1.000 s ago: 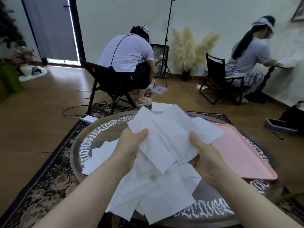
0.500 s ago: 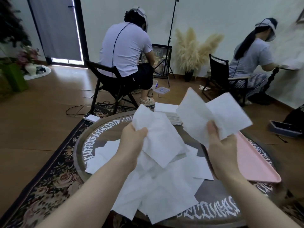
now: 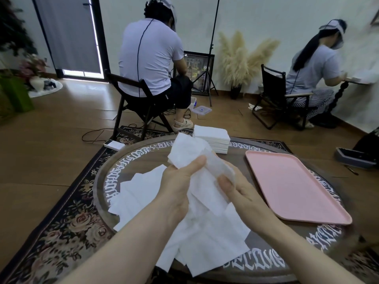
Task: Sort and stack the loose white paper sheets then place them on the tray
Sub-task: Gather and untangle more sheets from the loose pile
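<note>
Above the round table, my left hand (image 3: 180,181) pinches a bunch of white paper sheets (image 3: 190,154) that stick up past my thumb. My right hand (image 3: 238,189) grips the same bunch from the right, its fingers wrapped over the sheets' lower edge. Under both hands a loose pile of white sheets (image 3: 205,238) is spread over the table's near left part. A neat stack of sheets (image 3: 215,138) stands at the table's far edge. The pink tray (image 3: 291,185) lies on the right side with nothing on it.
The round dark table (image 3: 143,158) with white lettering stands on a patterned rug (image 3: 67,220). Two seated people work with their backs to me, on chairs (image 3: 131,103) beyond the table. A white device (image 3: 113,144) lies on the rug's far left corner.
My right hand, which held sheets raised off to the right, has come down and left to join the bunch in my left hand. The view has tilted down.
</note>
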